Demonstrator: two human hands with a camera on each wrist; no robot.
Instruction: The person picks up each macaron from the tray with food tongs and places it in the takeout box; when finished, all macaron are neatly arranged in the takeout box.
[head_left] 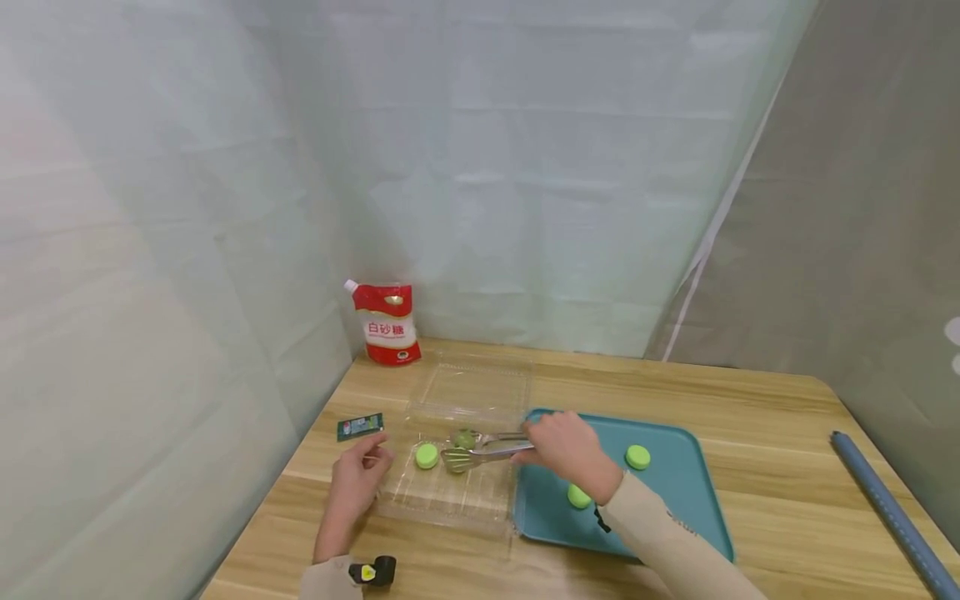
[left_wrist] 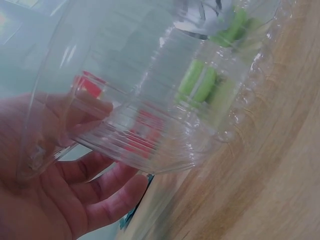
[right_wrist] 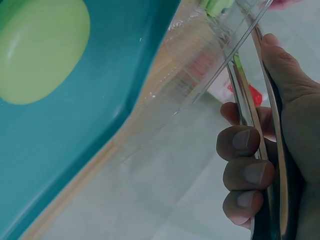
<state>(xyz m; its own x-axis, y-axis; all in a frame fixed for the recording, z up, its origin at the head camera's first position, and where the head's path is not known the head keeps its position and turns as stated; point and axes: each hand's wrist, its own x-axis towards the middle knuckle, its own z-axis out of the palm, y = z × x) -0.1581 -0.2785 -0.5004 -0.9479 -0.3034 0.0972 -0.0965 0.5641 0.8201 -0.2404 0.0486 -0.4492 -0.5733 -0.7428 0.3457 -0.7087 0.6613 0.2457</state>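
Observation:
My right hand (head_left: 566, 450) grips slotted metal tongs (head_left: 497, 452), fingers curled round the handles in the right wrist view. The tong heads are over the clear plastic container (head_left: 450, 506), with green showing at both heads; whether they squeeze a macaron I cannot tell. Beside them a green macaron (head_left: 427, 456) sits in the container; the left wrist view shows this macaron (left_wrist: 197, 82) edge-on. My left hand (head_left: 358, 479) holds the container's left edge between thumb and fingers. Two more green macarons (head_left: 637, 457) lie on the blue tray (head_left: 675, 508), one partly behind the right forearm.
The container's clear lid (head_left: 476, 385) lies opened toward the wall. A red-and-white sugar pouch (head_left: 388, 327) stands at the back left, and a small dark packet (head_left: 360, 427) lies left of the container. A long grey-blue rod (head_left: 892, 512) lies along the right table edge.

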